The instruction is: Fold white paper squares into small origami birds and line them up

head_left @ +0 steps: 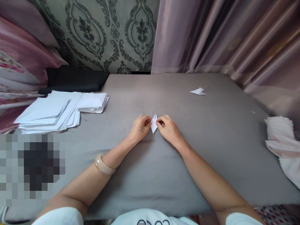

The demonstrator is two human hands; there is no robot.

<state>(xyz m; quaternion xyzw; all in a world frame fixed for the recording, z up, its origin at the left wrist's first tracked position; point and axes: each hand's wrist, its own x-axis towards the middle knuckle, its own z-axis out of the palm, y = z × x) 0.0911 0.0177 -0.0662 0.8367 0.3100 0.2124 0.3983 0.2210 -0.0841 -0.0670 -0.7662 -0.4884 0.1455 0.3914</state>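
Observation:
A small piece of folded white paper [153, 124], shaped like a narrow diamond with a slit at its top, is held between my two hands near the middle of the grey-covered surface [225, 150]. My left hand [141, 127] pinches its left corner with thumb and fingers. On the opposite corner, my right hand [169, 128] has its fingertips closed. Farther off to the right lies another folded paper piece [198, 91], pointed at its left end and forked at its right.
Stacks of white paper [47, 109] lie at the left, with a smaller paper pile [92, 102] beside them. Behind is a black flat item [77, 79]. White cloth [281, 140] sits at the right edge. Purple curtains [187, 34] hang at the back right. The lower left is blurred out.

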